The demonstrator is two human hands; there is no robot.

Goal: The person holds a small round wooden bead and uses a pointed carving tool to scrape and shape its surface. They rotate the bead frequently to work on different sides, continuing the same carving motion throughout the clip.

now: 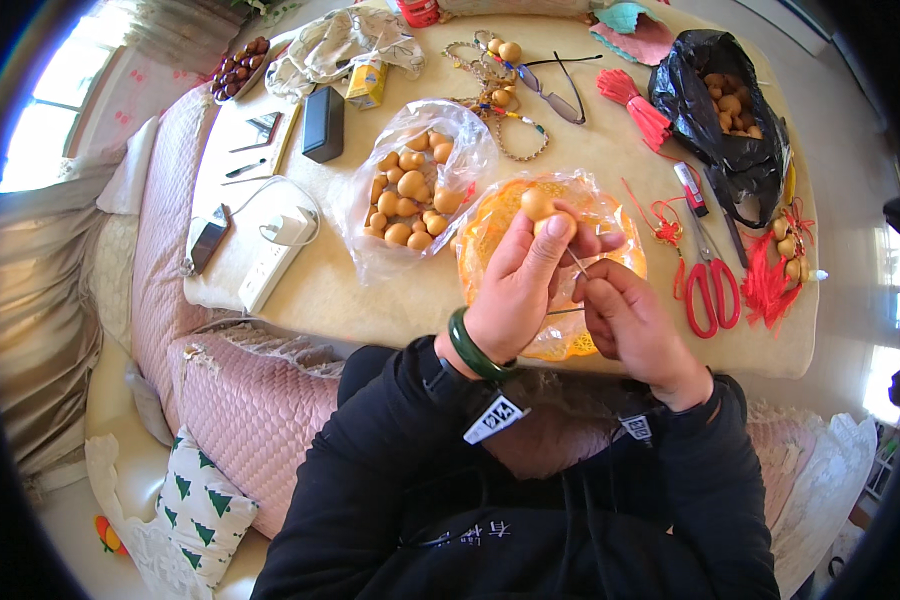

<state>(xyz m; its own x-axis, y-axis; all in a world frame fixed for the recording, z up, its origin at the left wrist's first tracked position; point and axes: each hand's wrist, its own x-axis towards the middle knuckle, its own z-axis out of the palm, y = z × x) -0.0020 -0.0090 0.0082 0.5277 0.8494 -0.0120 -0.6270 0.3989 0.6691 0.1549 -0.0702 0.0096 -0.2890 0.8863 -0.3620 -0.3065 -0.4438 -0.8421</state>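
Observation:
My left hand (518, 278), with a green bangle at its wrist, is closed around a small tan bottle gourd (537, 204). The gourd's rounded end shows above my thumb. In my right hand (638, 328), a thin metal rod (576, 262) is pinched and slants up toward the gourd. Whether its tip touches the gourd is hidden by my fingers. Another thin dark rod shows between my hands; I cannot make out what it belongs to. Beneath both hands lies an orange-and-clear plastic bag (482, 225). To its left, a clear bag (350, 215) holds several gourds (410, 183).
Red-handled scissors (714, 300), a red-and-black cutter (691, 190) and red tassels (770, 290) lie at right. Behind them is a black bag (685, 90) of gourds. Glasses (560, 103) and beaded cords lie far back. A power strip (273, 262) and black box (323, 125) are left.

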